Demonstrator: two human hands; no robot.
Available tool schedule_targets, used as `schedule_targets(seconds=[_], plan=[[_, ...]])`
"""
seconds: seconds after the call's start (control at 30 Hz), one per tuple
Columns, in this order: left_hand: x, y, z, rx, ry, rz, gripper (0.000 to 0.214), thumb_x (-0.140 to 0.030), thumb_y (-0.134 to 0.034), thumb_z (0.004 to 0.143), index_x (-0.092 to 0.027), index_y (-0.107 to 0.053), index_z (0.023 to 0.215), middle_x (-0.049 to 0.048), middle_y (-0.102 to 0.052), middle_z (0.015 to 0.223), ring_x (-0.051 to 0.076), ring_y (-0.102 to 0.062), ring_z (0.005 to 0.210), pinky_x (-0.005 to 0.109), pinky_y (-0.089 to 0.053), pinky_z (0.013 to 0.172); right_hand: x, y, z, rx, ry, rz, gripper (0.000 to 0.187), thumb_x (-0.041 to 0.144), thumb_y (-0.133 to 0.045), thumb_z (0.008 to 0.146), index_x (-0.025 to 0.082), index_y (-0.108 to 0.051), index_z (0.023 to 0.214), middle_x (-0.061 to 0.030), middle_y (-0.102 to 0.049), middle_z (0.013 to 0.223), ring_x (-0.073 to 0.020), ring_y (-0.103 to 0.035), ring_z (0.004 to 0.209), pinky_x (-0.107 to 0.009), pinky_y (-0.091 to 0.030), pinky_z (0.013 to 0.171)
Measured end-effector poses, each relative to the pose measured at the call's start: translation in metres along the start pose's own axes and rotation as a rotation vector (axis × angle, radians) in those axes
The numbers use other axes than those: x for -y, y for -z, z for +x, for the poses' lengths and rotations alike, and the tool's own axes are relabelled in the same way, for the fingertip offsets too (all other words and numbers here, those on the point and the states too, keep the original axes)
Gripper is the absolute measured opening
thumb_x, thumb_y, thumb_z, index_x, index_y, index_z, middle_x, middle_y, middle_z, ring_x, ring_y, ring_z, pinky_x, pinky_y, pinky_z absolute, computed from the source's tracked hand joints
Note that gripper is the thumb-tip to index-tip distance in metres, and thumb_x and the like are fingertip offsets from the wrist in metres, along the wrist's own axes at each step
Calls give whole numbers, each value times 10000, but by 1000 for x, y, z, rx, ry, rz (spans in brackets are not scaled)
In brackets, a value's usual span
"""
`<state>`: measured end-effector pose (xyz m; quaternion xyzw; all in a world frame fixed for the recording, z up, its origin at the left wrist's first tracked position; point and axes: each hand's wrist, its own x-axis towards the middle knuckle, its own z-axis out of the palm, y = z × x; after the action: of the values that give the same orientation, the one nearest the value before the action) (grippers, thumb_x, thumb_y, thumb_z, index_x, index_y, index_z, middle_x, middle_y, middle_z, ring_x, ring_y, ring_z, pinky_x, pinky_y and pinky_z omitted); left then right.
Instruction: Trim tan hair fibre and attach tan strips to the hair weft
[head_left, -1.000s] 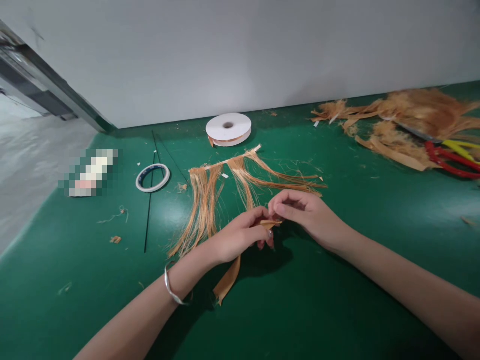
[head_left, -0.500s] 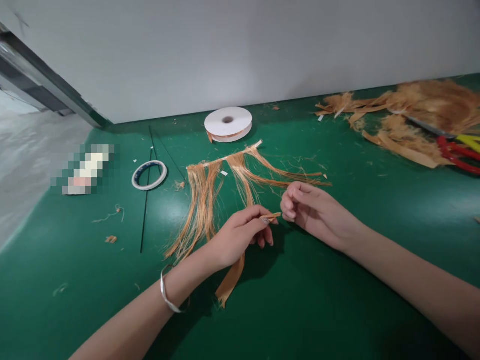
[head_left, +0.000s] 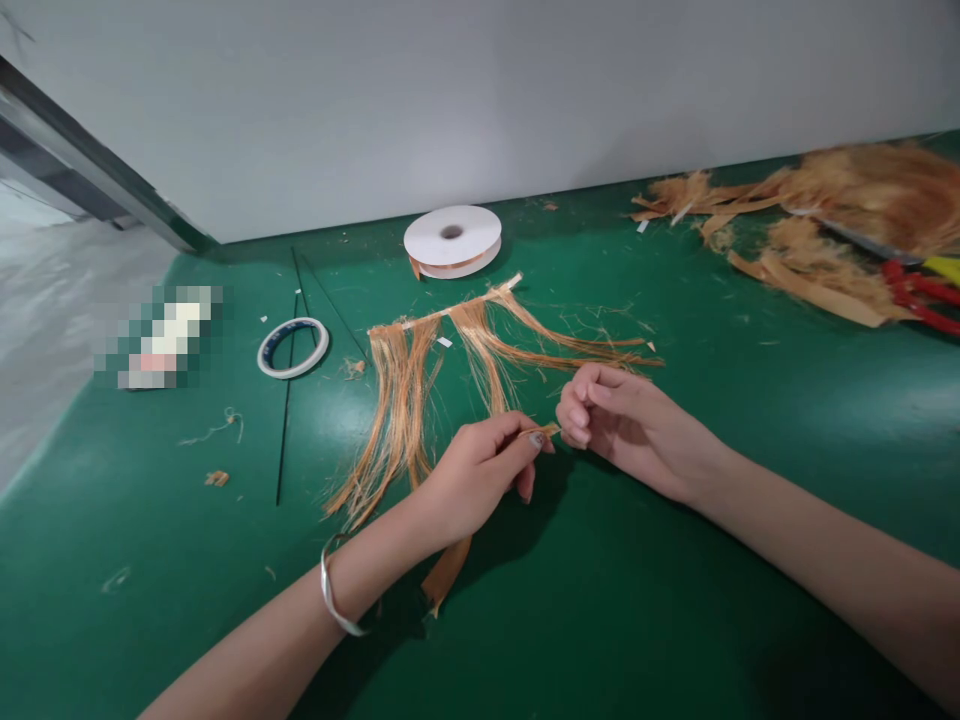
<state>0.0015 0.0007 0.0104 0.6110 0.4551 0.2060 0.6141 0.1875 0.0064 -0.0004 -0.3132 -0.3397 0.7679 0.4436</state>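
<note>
My left hand [head_left: 480, 470] pinches the top end of an orange ribbon strip [head_left: 448, 572], which hangs down under the palm to the green table [head_left: 675, 580]. My right hand [head_left: 622, 420] sits just right of it, fingers curled, its fingertips at the strip's tip. Whether it grips the tip I cannot make out. Just beyond both hands lies a row of frayed orange ribbon fringes [head_left: 450, 370] joined along a pale strip. A silver bangle [head_left: 330, 600] is on my left wrist.
A white ribbon spool [head_left: 452, 240] stands near the grey wall. A roll of tape [head_left: 292, 347] lies at the left beside thin black rods [head_left: 287, 400]. At the far right are a heap of orange scraps [head_left: 825, 220] and red-handled scissors [head_left: 919, 290].
My hands were together on the strip's end, then the right hand drew slightly away to the right. The left hand has shifted a little toward me, still holding the strip.
</note>
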Motion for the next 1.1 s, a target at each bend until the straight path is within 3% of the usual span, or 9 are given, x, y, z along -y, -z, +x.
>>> schedule_targets(seconds=[0.47,0.7,0.8,0.97,1.1], plan=[[-7,-2,-4,28,25,34,397,-498,-473,867,-155,-533,677,-70,-420,416,57,-371,395,187,-273,425,-5,1,0,54,29,-87,147,307,-651,763,201,-549,771,14,-523,697,-95,-490,630,-241,-390,604],[-7,-2,-3,62,-12,32,518,-609,-375,862,-154,-519,659,-41,-421,454,79,-391,429,209,-304,435,-8,-11,-9,195,87,-625,188,239,-653,761,224,-567,928,5,-472,858,-107,-489,762,-251,-411,667],[-8,-1,-2,75,-5,31,565,-652,-345,847,-146,-546,694,-27,-438,512,87,-409,457,213,-318,437,-9,-25,-14,116,163,-831,96,248,-630,768,198,-583,836,-6,-428,863,-104,-446,728,-246,-397,619],[-14,-2,1,75,5,-88,588,-667,-314,844,-144,-560,735,-3,-480,618,85,-431,514,207,-341,464,-17,-37,-12,-84,262,-970,33,212,-586,778,194,-560,767,5,-404,768,-101,-407,660,-244,-363,568],[-15,-1,2,92,66,-236,617,-729,-296,809,-160,-537,795,-11,-447,621,67,-335,484,192,-235,422,-26,-40,-11,-223,335,-1029,189,191,-628,716,206,-502,856,0,-434,816,-116,-416,697,-260,-372,591]])
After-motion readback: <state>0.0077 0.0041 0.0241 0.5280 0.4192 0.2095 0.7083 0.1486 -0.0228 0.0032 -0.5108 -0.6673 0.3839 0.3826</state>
